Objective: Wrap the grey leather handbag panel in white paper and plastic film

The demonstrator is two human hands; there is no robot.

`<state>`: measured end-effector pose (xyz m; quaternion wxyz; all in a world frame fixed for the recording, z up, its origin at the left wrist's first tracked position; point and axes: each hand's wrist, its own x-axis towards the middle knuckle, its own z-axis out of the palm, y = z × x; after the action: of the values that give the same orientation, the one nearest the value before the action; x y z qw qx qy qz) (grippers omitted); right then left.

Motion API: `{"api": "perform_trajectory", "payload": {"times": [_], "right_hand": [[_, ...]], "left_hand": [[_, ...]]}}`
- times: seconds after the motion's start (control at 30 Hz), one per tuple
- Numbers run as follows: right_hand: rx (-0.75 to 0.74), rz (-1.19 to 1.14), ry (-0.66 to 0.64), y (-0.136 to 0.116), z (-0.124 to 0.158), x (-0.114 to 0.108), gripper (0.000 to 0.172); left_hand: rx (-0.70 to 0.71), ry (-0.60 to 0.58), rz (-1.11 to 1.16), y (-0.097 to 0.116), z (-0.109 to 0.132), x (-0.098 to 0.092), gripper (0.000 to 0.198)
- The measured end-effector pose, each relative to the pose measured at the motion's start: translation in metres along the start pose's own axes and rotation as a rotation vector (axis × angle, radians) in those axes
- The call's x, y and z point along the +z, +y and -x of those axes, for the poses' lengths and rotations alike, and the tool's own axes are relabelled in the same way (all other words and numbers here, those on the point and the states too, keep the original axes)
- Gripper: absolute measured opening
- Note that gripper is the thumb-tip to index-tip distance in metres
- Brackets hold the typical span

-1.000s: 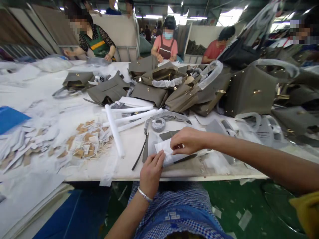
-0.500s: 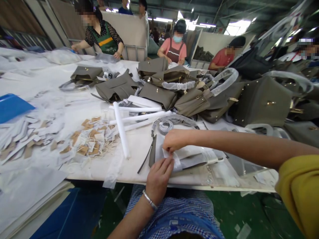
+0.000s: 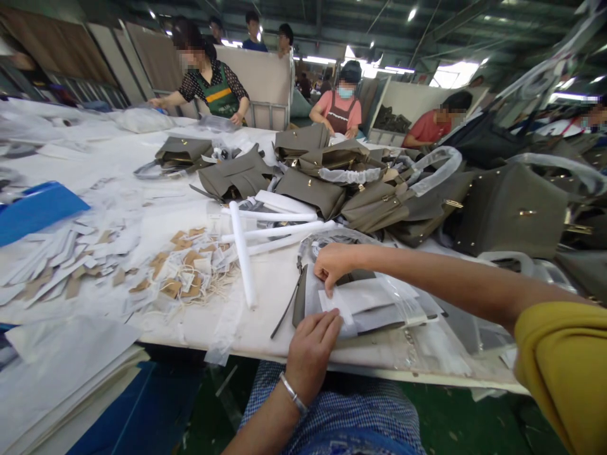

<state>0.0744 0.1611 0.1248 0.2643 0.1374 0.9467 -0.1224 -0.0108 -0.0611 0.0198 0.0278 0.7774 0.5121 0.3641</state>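
Note:
My left hand (image 3: pixel 310 347), with a silver bangle, comes from below. Its fingers are bent and close together on the lower edge of a white strip (image 3: pixel 334 309). Just above, my right hand (image 3: pixel 334 264) is curled, one fingertip down at the strip's upper end; what its other fingers may hold is hidden. Under both hands, a flat olive-grey bag piece (image 3: pixel 298 303) lies at the table edge, partly covered by white sheet and clear plastic (image 3: pixel 398 300). A thin dark strap (image 3: pixel 284 311) sticks out on its left, and a plastic-wrapped coiled strap (image 3: pixel 310 243) lies behind.
White foam rods (image 3: pixel 243 256) lie left of the bag piece, then tags with strings (image 3: pixel 190 272) and paper slips (image 3: pixel 61 259). Olive handbags (image 3: pixel 370 202) are heaped behind. Stacked sheets (image 3: pixel 71 379) are at lower left. Several people work across the white table (image 3: pixel 118 158).
My right hand has lifted a little away from my left fingertips, uncovering more of the white strip. My left hand stays at its lower edge. The whole view has shifted slightly.

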Motion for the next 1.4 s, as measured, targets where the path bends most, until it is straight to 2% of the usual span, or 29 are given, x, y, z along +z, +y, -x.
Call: {"api": "perform_trajectory", "payload": {"times": [0.27,0.4,0.5,0.6,0.7,0.77,0.9,1.03,1.17,1.4], "right_hand": [[0.097,-0.267,-0.104,0.029,-0.018,0.006,0.042],[0.134,-0.316,-0.193,0.035,-0.027,0.003,0.044],[0.155,-0.339,-0.229,0.036,-0.031,-0.001,0.04],[0.193,-0.314,-0.162,0.034,-0.026,-0.005,0.027],[0.233,-0.252,0.023,0.023,-0.008,-0.003,0.02],[0.214,-0.236,0.115,0.012,0.009,0.006,0.029],[0.178,-0.296,0.208,-0.003,0.032,0.035,0.056],[0.241,-0.564,0.36,0.003,0.034,0.058,0.055],[0.193,-0.681,0.311,0.019,0.029,0.058,0.044],[0.157,-0.726,0.198,0.028,0.022,0.047,0.039]], "left_hand": [[0.006,0.057,-0.019,0.002,0.001,0.003,0.035],[0.0,0.068,-0.024,0.004,0.001,0.003,0.036],[0.006,0.068,-0.023,0.004,0.002,0.004,0.035],[0.013,0.071,-0.033,0.004,0.004,0.006,0.036],[0.018,0.093,-0.046,0.005,0.006,0.007,0.036],[0.026,0.108,-0.051,0.005,0.007,0.007,0.037],[0.038,0.121,-0.069,0.005,0.009,0.009,0.039],[0.044,0.132,-0.082,0.003,0.01,0.011,0.038],[0.043,0.136,-0.084,0.003,0.008,0.011,0.038],[0.031,0.132,-0.07,0.006,0.008,0.008,0.037]]}}
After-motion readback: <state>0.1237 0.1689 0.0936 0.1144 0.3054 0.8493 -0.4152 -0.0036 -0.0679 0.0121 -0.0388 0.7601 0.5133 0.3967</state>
